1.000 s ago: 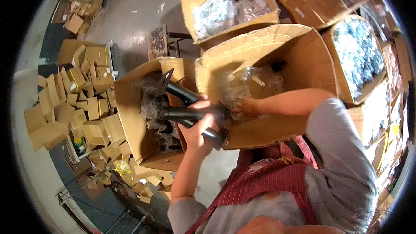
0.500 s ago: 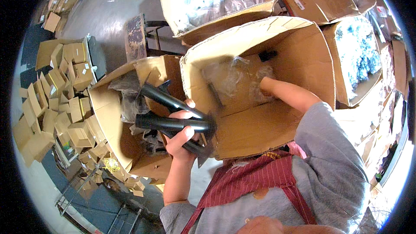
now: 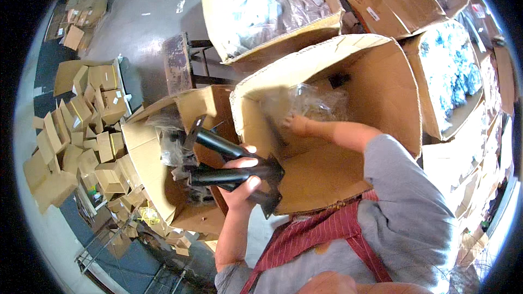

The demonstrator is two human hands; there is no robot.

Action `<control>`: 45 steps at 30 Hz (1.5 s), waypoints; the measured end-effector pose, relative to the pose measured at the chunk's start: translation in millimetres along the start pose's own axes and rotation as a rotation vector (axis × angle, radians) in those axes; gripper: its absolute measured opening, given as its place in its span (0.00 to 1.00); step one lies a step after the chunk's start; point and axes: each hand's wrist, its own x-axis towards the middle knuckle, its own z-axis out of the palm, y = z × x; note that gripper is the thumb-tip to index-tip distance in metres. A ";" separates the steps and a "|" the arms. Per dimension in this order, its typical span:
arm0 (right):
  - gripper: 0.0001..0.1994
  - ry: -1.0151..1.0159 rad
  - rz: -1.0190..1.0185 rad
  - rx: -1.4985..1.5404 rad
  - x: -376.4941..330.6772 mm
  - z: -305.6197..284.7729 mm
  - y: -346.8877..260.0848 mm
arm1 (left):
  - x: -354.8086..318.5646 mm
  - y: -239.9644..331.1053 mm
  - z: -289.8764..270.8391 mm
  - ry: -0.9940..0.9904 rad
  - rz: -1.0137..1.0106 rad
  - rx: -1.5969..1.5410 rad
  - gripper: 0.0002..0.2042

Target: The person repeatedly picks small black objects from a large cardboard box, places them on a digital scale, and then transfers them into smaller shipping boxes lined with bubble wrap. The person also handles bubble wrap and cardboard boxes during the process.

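Note:
My left hand [image 3: 242, 182] is wrapped round a bunch of black metal tubes [image 3: 220, 177] with flat bracket plates at their ends, like furniture legs. It holds them over the near left edge of a large open cardboard box [image 3: 321, 177]. My right hand [image 3: 297, 125] reaches down inside that box, close to its left wall. A dark narrow piece lies beside its fingertips, but the blurred fingers do not show whether they grip it. Clear plastic bags [image 3: 321, 100] lie at the box bottom next to this hand. A small black part [image 3: 339, 80] is in the far corner.
To the left stands another open box [image 3: 150, 171] with wrapped dark parts. Boxes of plastic-bagged items [image 3: 278, 11] and blue-white wrapped items [image 3: 449, 73] stand behind and to the right. A worn bench [image 3: 178, 62] and piled empty cartons [image 3: 92, 130] are farther left.
My right hand has moved left across the box bottom, from the plastic bags toward the dark narrow piece. My left hand keeps its hold on the black tubes, which have tilted slightly.

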 end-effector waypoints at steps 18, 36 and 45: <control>0.06 -0.038 0.019 0.477 28.7 -127.0 31.0 | 3.5 13.4 2.1 -0.121 -0.033 0.066 0.14; 0.09 0.475 -0.035 0.659 -111.0 -492.8 4.8 | -20.8 47.8 74.8 -0.257 0.090 0.227 0.12; 0.25 0.295 0.036 0.452 -164.2 -465.0 -20.9 | -51.7 24.1 114.3 -0.313 0.158 -0.105 0.11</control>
